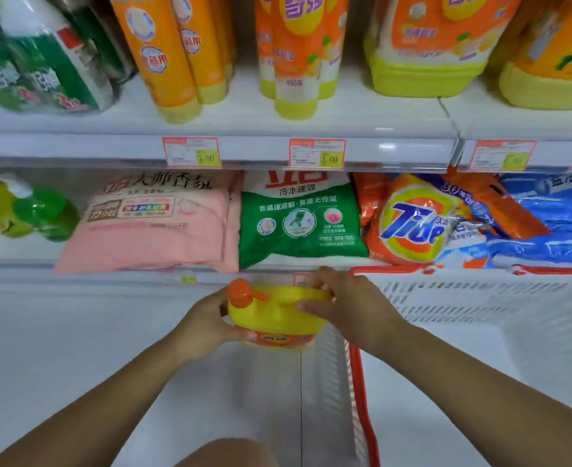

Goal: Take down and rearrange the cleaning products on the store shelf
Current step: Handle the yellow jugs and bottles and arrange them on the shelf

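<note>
below, both hands (278, 315) hold a yellow detergent jug (274, 315) upright.

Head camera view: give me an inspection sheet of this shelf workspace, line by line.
Surface: upper shelf holds orange bottles and big jugs; lower shelf holds bags lying flat.
Job's things: yellow jug with orange cap, held in front of the lower shelf; pink bag, green bag, Tide bag and blue bag side by side.
Clutter: green spray bottles at the lower shelf's left end.
Hands: left hand grips the jug's side; right hand grips its top handle.
Cables: nothing seen.
Surroundings: white basket with red rim, right of the jug; price tags on the shelf edge; pale floor.
</note>
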`<act>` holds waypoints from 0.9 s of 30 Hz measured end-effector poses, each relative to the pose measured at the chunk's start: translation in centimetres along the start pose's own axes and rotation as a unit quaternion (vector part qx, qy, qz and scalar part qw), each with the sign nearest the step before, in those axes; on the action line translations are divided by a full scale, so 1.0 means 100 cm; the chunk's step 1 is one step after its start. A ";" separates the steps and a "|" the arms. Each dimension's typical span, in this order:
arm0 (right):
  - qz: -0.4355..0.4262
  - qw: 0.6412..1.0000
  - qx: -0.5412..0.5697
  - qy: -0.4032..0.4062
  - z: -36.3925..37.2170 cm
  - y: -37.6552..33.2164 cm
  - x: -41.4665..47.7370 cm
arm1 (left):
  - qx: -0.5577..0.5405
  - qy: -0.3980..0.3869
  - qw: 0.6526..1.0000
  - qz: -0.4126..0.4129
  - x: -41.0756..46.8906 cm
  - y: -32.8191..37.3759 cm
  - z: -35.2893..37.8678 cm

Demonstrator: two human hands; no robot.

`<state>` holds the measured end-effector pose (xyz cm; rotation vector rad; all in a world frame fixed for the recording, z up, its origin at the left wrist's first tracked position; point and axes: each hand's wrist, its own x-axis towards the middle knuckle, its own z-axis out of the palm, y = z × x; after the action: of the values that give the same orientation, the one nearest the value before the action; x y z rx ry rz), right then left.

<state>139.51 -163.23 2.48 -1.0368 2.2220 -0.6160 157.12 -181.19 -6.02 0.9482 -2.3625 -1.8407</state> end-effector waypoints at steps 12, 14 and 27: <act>0.073 0.985 -0.146 -0.048 0.068 0.023 0.034 | 0.063 0.029 0.997 -0.036 0.033 -0.060 0.024; 0.081 0.984 -0.144 -0.060 0.065 0.021 0.032 | 0.113 0.018 0.992 -0.057 0.032 -0.046 0.021; -0.093 0.947 0.054 0.303 -0.120 0.021 -0.042 | 0.365 0.135 0.876 0.285 0.003 0.239 0.039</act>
<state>132.28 -156.78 11.05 -1.1129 2.5749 -1.2678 144.69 -174.78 13.75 0.3678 -2.7418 -0.5660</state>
